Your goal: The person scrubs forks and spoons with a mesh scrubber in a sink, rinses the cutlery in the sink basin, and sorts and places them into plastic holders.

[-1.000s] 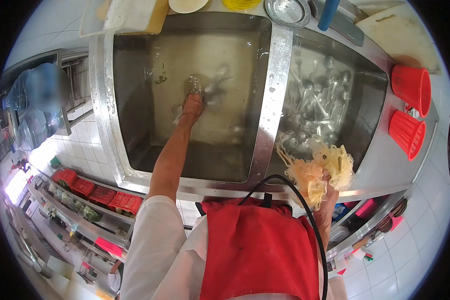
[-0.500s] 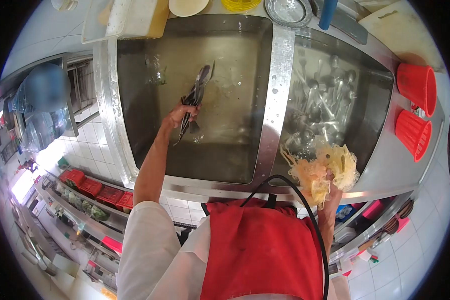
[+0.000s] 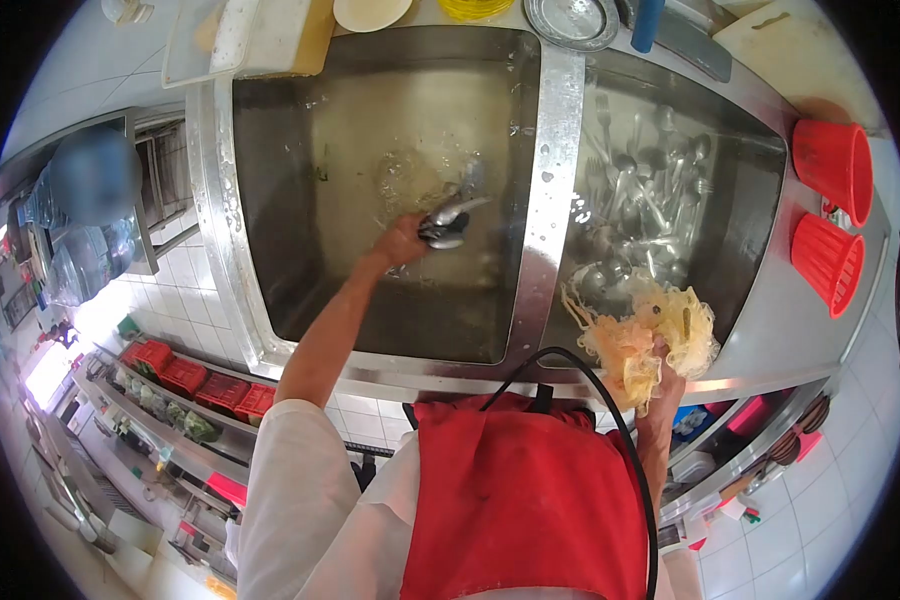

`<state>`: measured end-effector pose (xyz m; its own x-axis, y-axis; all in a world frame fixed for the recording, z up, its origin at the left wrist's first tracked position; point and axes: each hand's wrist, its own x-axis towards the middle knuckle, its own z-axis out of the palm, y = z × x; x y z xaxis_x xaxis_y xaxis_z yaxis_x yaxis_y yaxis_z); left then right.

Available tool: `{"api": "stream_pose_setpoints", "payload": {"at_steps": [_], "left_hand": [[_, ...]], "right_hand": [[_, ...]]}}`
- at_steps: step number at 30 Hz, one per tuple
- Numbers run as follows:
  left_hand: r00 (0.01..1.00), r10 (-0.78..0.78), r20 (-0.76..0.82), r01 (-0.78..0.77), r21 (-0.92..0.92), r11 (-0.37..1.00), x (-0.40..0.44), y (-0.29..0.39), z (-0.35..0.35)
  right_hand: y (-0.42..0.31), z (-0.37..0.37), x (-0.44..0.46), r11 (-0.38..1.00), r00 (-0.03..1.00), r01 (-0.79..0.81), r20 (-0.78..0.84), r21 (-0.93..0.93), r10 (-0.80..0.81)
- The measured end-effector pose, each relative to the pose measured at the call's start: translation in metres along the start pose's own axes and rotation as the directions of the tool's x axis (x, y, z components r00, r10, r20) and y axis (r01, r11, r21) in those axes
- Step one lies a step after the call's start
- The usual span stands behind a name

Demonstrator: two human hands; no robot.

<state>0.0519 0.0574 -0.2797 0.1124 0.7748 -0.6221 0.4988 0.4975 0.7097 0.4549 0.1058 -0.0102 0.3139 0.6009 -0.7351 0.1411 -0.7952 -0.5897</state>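
Observation:
My left hand [image 3: 402,243] is closed round a bundle of metal cutlery [image 3: 448,222] at the water of the large left basin [image 3: 280,200]. The cutlery points to the right, and ripples surround it. My right hand [image 3: 667,368] grips a yellow and peach mesh scrubber [image 3: 640,340] over the front of the smaller right basin [image 3: 740,240]; the mesh hides most of its fingers. Under the water of that basin lie several spoons and forks [image 3: 650,190].
Two red baskets [image 3: 832,170] [image 3: 827,264] stand on the right ledge. Behind the basins are a plastic tub [image 3: 285,35], a pale bowl [image 3: 372,12], a metal plate [image 3: 572,20] and a blue handle [image 3: 647,25]. A black cable [image 3: 625,440] crosses the red apron.
The left hand went from underwater to lifting the cutlery bundle, then moved right, tilting it rightward. The right hand and scrubber stayed nearly in place.

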Motion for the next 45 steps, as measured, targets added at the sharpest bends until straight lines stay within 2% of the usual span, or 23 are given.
{"api": "stream_pose_setpoints", "payload": {"at_steps": [2,6,8,10,12,14,17,21,22,24,26,29,30,32,33,35,37,39,41,42,43,44,45], "left_hand": [[0.995,0.041,-0.086,-0.011,0.325,0.946,0.002,0.008,0.026],[0.997,0.063,0.048,-0.079,0.566,0.821,-0.002,-0.015,0.055],[0.965,0.210,0.159,-0.248,0.818,0.518,-0.016,-0.019,0.061],[0.961,0.242,0.137,-0.245,0.828,0.505,-0.029,-0.007,0.070],[0.954,0.273,0.123,-0.248,0.836,0.490,-0.028,0.008,0.076],[0.981,0.120,0.150,-0.192,0.797,0.573,-0.021,0.020,0.083],[0.955,0.086,0.284,-0.288,0.821,0.493,-0.011,0.032,0.081],[0.964,0.129,0.234,-0.263,0.758,0.597,-0.005,-0.020,0.109],[0.924,0.371,0.097,-0.273,0.846,0.459,-0.005,-0.029,0.115],[0.802,0.598,-0.006,-0.228,0.921,0.316,-0.004,-0.039,0.119],[0.979,0.178,0.096,-0.193,0.710,0.677,0.002,-0.007,0.102],[0.987,0.134,0.088,-0.159,0.642,0.750,0.016,-0.006,0.103],[0.987,0.140,0.077,-0.156,0.639,0.753,0.020,-0.008,0.109],[0.890,0.412,-0.198,-0.199,0.644,0.739,0.025,-0.013,0.121],[0.882,0.418,-0.217,-0.190,0.648,0.738,0.029,-0.003,0.116],[0.984,0.040,-0.176,0.047,0.460,0.887,0.039,0.029,0.102],[0.976,-0.004,-0.216,0.099,0.431,0.897,0.047,0.040,0.096],[0.964,-0.084,-0.253,0.160,0.299,0.941,0.054,0.046,0.085],[0.944,-0.093,-0.316,0.162,0.200,0.966,0.058,0.049,0.068],[0.969,-0.075,-0.235,0.098,0.090,0.991,0.059,0.051,0.058],[0.987,-0.042,-0.153,0.039,-0.026,0.999,0.059,0.053,0.050],[0.981,-0.031,-0.194,0.025,-0.032,0.999,0.058,0.056,0.042],[0.995,-0.068,-0.075,0.057,-0.141,0.988,0.056,0.059,0.033]], "right_hand": [[-0.002,0.002,0.000,0.998,1.000,0.029,0.009,-0.057,-0.029],[0.009,-0.007,0.006,0.992,0.998,0.052,-0.021,-0.119,-0.055],[0.008,-0.006,0.007,0.983,0.997,0.080,0.001,-0.165,-0.081],[0.002,0.001,0.003,0.998,0.999,0.020,-0.039,0.061,-0.017],[0.000,0.006,0.000,0.996,0.999,0.031,-0.042,0.087,-0.027],[0.002,0.004,-0.001,0.993,0.998,0.040,-0.048,0.108,-0.035],[0.005,-0.004,-0.001,0.998,0.999,0.031,-0.044,0.063,-0.028],[0.009,-0.012,-0.001,0.961,0.986,0.143,-0.053,-0.235,-0.159],[0.008,-0.011,-0.001,0.984,0.993,0.104,-0.046,-0.144,-0.112],[0.006,-0.007,-0.003,0.997,0.998,0.062,-0.031,-0.050,-0.063],[-0.001,-0.004,-0.004,0.999,1.000,-0.003,-0.008,-0.049,0.002],[0.007,-0.011,0.001,0.962,0.994,0.105,0.045,-0.252,-0.097],[0.006,-0.004,0.001,0.986,0.994,0.109,-0.003,-0.129,-0.110],[0.003,-0.005,-0.001,0.977,0.992,0.124,0.008,-0.173,-0.125],[0.002,-0.005,-0.002,0.969,0.991,0.132,0.018,-0.209,-0.131],[0.010,-0.011,-0.001,0.984,0.988,0.152,0.027,-0.094,-0.150],[0.034,-0.032,0.008,0.878,0.949,0.316,0.124,-0.358,-0.291],[0.016,-0.019,-0.007,0.986,0.988,0.152,0.033,-0.062,-0.150],[0.006,-0.019,-0.020,0.910,0.945,0.328,0.077,-0.253,-0.319],[0.005,-0.020,-0.025,0.851,0.910,0.411,0.100,-0.326,-0.402],[0.005,-0.021,-0.028,0.875,0.912,0.409,0.078,-0.259,-0.403],[0.005,-0.021,-0.031,0.893,0.913,0.408,0.056,-0.191,-0.405],[0.002,-0.017,-0.034,0.953,0.953,0.302,0.013,-0.004,-0.302]]}}
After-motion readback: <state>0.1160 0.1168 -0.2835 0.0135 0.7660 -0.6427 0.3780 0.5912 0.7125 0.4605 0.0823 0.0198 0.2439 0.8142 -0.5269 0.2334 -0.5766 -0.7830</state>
